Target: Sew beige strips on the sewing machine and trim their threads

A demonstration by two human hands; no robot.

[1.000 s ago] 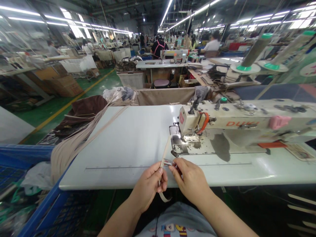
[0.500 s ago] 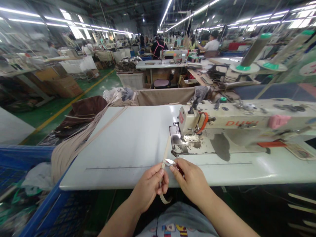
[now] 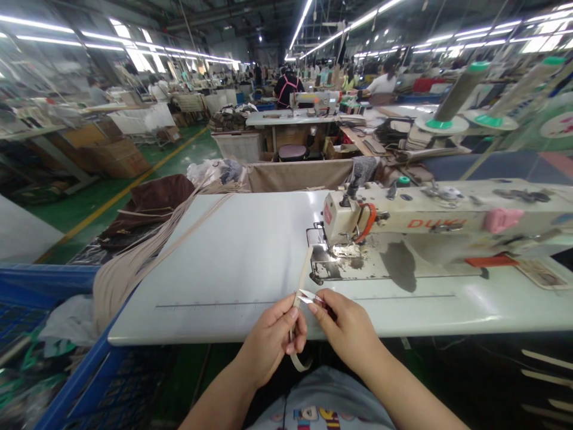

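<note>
At the table's (image 3: pixel 215 257) near edge, before the sewing machine (image 3: pixel 403 230), left hand (image 3: pixel 268 340) fingers pinch a strap (image 3: pixel 304 272); right hand (image 3: pixel 351 328) fingers clamp scissors (image 3: pixel 308 296) beside it; table spreads leftward.

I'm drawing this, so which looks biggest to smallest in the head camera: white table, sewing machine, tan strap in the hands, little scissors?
1. white table
2. sewing machine
3. tan strap, pinched in the left hand
4. little scissors, mostly hidden in the right hand, so unsure
</note>
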